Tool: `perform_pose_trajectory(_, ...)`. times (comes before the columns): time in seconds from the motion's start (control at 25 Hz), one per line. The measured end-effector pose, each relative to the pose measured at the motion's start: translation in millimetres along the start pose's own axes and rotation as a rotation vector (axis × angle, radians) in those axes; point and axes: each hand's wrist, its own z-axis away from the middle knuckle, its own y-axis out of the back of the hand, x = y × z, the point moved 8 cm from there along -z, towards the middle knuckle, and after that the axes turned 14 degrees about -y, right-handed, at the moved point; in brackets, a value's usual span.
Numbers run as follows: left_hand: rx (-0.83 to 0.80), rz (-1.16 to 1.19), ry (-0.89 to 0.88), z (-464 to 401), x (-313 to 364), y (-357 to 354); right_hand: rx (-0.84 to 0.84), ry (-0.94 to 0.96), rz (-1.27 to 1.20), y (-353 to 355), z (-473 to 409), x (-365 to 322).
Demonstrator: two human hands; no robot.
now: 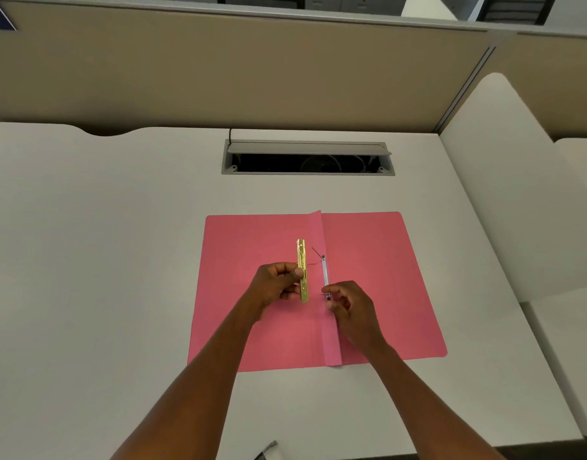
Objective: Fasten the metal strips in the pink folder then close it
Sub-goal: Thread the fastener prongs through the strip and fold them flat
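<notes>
The pink folder [378,283] lies open and flat on the white desk, its spine fold running from near to far. My left hand [275,283] is shut on a gold metal bar [302,270], held upright just left of the spine. Along the spine lies a silver metal strip [325,270] with a thin prong sticking up at its far end. My right hand [348,305] pinches the strip's near end, where another prong stands; the fingers hide part of it.
A grey cable hatch [307,157] stands open in the desk [119,260] behind the folder. Beige partition walls rise at the back and right. A small dark and white object [267,451] pokes in at the bottom edge.
</notes>
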Motion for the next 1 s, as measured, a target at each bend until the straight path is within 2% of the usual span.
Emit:
perform_pose_trajectory(0.4,0.020,0.125,0.035,1.0,-18.1,-13.4,-0.019,-0.002,-0.007,-9.8,-15.1,2.3)
perform_pose_trajectory(0.64,-0.033,0.058,0.036,-1.8,-16.8,-23.7,-0.019,-0.042,-0.022,-13.6,-21.1,6.4)
perform_pose_trajectory(1.0,-0.018,0.014,0.025,-4.5,-16.7,-25.7,-0.022,-0.056,-0.064,-14.0,-21.4,7.6)
